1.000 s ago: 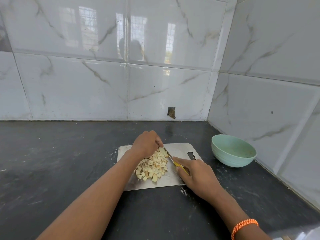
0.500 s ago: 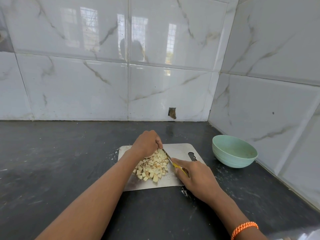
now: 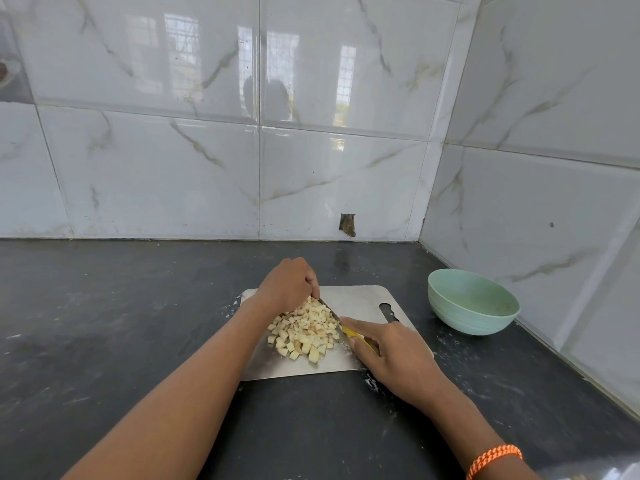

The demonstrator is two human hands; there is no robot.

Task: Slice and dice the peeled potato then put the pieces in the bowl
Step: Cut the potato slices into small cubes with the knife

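A heap of pale diced potato pieces [image 3: 304, 332] lies on a steel cutting board [image 3: 360, 299] on the dark counter. My left hand [image 3: 287, 285] is curled over the far end of the heap, fingers bent down onto the pieces; what lies under it is hidden. A yellow-handled knife [image 3: 356, 337] is gripped by my right hand [image 3: 394, 355], forefinger stretched along its top, the blade running up along the heap's right side toward my left fingers. The pale green bowl [image 3: 472, 303] stands to the right of the board and looks empty.
The black stone counter [image 3: 104, 323] runs wide to the left and toward me. Tiled walls close the back and the right side, just behind the bowl. An orange band circles my right wrist [image 3: 493, 459].
The knife blade and my right hand have shifted slightly to the left against the heap. My left hand stays in place over the pieces.
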